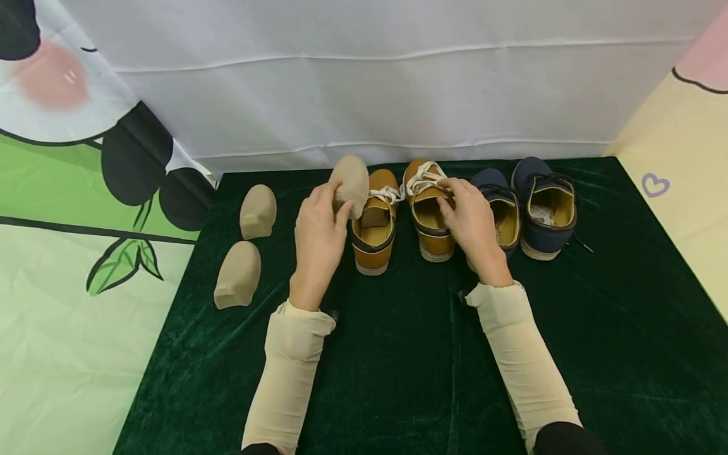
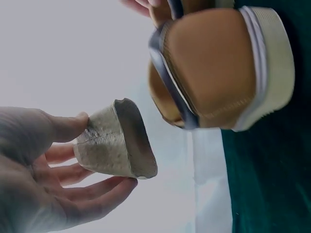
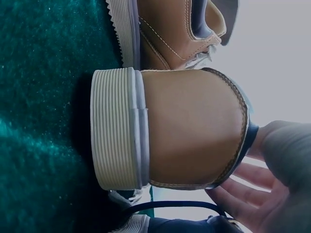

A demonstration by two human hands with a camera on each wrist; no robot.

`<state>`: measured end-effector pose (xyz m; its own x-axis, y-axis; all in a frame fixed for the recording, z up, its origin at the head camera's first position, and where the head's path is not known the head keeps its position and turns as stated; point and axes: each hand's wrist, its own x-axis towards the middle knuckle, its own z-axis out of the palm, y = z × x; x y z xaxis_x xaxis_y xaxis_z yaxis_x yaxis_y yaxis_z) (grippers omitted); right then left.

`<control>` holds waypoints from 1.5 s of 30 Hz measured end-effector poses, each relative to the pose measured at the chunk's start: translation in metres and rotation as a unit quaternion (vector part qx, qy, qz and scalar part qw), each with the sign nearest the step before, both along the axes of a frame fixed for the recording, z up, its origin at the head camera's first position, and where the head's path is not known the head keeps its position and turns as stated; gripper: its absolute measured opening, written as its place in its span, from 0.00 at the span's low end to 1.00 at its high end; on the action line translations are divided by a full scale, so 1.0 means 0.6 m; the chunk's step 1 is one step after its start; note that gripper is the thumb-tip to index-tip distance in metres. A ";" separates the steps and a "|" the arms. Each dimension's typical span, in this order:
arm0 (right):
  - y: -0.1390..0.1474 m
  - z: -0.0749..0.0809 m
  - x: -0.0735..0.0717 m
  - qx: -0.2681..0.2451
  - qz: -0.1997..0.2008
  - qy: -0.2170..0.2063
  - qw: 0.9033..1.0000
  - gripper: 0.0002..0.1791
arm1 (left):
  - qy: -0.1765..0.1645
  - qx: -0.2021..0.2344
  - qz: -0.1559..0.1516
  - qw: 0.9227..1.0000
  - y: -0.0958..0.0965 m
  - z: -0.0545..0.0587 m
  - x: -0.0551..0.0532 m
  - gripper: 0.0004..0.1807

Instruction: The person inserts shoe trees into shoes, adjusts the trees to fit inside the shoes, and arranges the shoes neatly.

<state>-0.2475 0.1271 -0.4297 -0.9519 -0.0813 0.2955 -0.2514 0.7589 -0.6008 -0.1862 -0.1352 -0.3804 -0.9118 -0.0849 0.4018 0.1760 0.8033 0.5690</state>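
In the head view my left hand [image 1: 321,234] grips a beige toe-shaped shoe insert [image 1: 351,180] between thumb and fingers, held up beside the left brown shoe [image 1: 374,253]. The left wrist view shows the insert [image 2: 109,145] with its hollow end facing that shoe. At the right brown shoe [image 1: 435,243], my right hand [image 1: 472,221] grips the right side of the opening, thumb at the inner side. The right wrist view shows this shoe's heel [image 3: 194,128] from behind, which hides part of the fingers. Both brown shoes have white laces and stand upright.
Two more beige inserts, a far one [image 1: 258,212] and a nearer one [image 1: 237,275], lie at the left of the green cloth [image 1: 392,366]. Two navy shoes, one inner [image 1: 495,180] and one outer [image 1: 543,234], stand at the right. A white curtain [image 1: 375,101] hangs behind.
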 end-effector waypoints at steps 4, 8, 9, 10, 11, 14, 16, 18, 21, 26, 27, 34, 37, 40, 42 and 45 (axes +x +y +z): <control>-0.001 0.000 0.001 -0.005 -0.005 0.003 1.000 0.19 | 0.009 -0.010 -0.019 1.000 0.014 0.010 0.011 0.24; -0.002 0.001 0.000 -0.010 -0.016 0.004 1.000 0.19 | 0.020 -0.022 -0.038 0.999 0.030 0.016 0.020 0.24; -0.002 0.001 0.000 -0.011 -0.019 0.004 1.000 0.18 | 0.023 -0.026 -0.042 0.998 0.034 0.017 0.023 0.24; -0.002 0.001 -0.001 -0.012 -0.021 0.005 1.000 0.18 | 0.027 -0.029 -0.047 0.998 0.038 0.017 0.024 0.24; -0.002 0.001 -0.001 -0.012 -0.024 0.006 1.000 0.18 | 0.031 -0.032 -0.051 0.998 0.042 0.018 0.026 0.24; -0.003 0.000 0.000 -0.016 -0.032 0.013 0.999 0.18 | 0.040 -0.041 -0.062 0.996 0.052 0.016 0.029 0.23; -0.003 -0.002 0.000 -0.020 -0.037 0.021 0.999 0.17 | 0.044 -0.048 -0.069 0.995 0.058 0.016 0.031 0.24; -0.003 -0.003 -0.001 -0.025 -0.044 0.031 0.998 0.16 | 0.046 -0.055 -0.077 0.994 0.063 0.015 0.033 0.24; -0.004 -0.006 -0.002 -0.034 -0.053 0.042 0.997 0.15 | 0.052 -0.061 -0.093 0.992 0.070 0.014 0.035 0.24; -0.003 -0.007 -0.002 -0.042 -0.058 0.047 0.996 0.14 | 0.063 -0.062 -0.122 0.989 0.083 0.012 0.037 0.23; -0.002 -0.007 -0.003 -0.042 -0.056 0.047 0.996 0.14 | 0.065 -0.062 -0.127 0.988 0.085 0.012 0.037 0.23; 0.007 -0.003 -0.003 -0.030 -0.029 0.038 0.998 0.13 | 0.072 -0.073 -0.155 0.983 0.106 0.007 0.039 0.22; 0.012 -0.001 -0.004 -0.026 -0.015 0.034 0.999 0.12 | 0.070 -0.079 -0.163 0.981 0.116 0.005 0.039 0.23; 0.016 0.000 -0.005 -0.024 -0.004 0.032 0.999 0.12 | 0.070 -0.082 -0.167 0.980 0.124 0.002 0.038 0.23; 0.019 0.001 -0.006 -0.024 0.001 0.031 0.999 0.12 | 0.069 -0.085 -0.170 0.979 0.128 -0.001 0.037 0.23; 0.023 0.002 -0.008 -0.026 0.005 0.030 0.999 0.12 | 0.072 -0.089 -0.173 0.978 0.133 -0.002 0.038 0.23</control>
